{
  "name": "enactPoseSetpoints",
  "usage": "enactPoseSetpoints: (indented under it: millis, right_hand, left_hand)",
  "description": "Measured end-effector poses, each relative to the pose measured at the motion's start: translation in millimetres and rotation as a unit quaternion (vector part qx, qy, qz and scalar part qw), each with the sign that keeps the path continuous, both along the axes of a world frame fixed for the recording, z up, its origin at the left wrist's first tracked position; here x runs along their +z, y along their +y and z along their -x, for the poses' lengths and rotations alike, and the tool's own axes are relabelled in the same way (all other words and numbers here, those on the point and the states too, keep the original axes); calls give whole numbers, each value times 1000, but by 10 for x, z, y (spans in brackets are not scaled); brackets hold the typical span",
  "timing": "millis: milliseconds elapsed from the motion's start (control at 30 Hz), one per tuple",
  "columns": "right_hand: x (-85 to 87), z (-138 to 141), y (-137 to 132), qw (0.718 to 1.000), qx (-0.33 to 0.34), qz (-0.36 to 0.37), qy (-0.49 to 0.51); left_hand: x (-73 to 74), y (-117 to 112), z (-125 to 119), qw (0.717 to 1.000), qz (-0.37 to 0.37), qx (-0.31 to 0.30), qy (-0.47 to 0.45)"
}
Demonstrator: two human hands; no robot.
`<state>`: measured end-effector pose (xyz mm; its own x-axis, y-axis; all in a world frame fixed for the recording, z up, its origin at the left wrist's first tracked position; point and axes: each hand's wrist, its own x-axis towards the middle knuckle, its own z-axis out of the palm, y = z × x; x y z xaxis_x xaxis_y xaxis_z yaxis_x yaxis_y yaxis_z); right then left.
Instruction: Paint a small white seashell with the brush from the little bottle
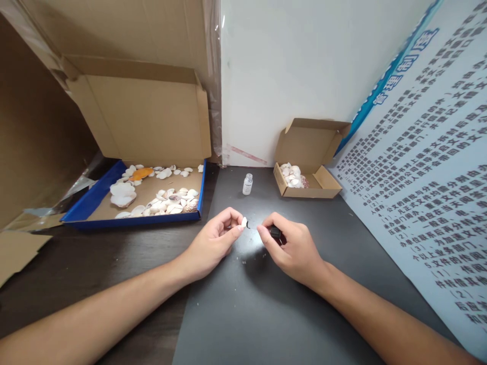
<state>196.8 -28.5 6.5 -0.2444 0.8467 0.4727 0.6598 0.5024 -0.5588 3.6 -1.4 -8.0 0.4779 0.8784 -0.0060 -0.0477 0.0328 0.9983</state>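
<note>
My left hand [215, 242] is closed in a pinch on a small white shell [244, 222], held just above the dark table. My right hand [291, 247] is closed on a small black cap with a thin brush [274, 232]; the brush tip points at the shell and nearly touches it. A small clear glass bottle [247, 184] stands open on the table behind both hands.
A large blue-edged cardboard box [91, 203] at the left holds several white shells and an orange one. A small open cardboard box [323, 185] with shells sits at the back right. A printed poster [429, 192] leans on the right; cardboard sheets stand at the left.
</note>
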Motion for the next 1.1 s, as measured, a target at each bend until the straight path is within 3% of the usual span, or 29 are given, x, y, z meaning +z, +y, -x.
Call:
enactPoseSetpoints:
  millis: [367,667,933,1100]
  right_hand:
    - [16,-16,35,998,-48,-29,13]
    - [-4,2,17,1000,7,6,4]
    - [-40,-19,61,998,-42,29,-35]
    - [-12,-4,41,1000,-21,12,-3]
  left_hand:
    - [-13,-10,2,1000,-14,-16,17]
    - [-10,2,1,1000,-15,16,-5]
    - [-10,-6,2,999,-30,12,17]
    - [-8,-5,7,999,-28,0,20]
